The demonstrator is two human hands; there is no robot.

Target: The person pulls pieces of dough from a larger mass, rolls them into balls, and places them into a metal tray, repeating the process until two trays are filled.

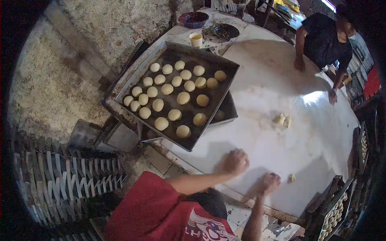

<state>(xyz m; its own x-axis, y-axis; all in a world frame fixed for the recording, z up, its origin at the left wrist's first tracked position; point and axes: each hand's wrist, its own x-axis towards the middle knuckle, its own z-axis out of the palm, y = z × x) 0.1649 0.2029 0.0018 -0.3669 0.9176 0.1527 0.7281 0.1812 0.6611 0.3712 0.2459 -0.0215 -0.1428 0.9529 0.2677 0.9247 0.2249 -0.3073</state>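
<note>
My left hand (236, 161) is curled, palm down, on the white tabletop (257, 144), just right of the tray's near corner. Nearer the table's front edge, my right hand (269, 183) is also curled down on the surface. What lies under either hand is hidden. A small dough piece (292, 178) sits right of my right hand, and larger dough lumps (282, 120) lie farther back. Rows of round dough balls (183, 98) fill much of a dark metal tray (215, 116), which rests at an angle on another tray (229, 107).
Across the table, a co-worker (327, 40) leans with both hands on the surface. At the back stand a cup (196, 39), a dark dish (224, 31) and a bowl (193, 19). Another tray of dough balls (333, 215) is at the lower right.
</note>
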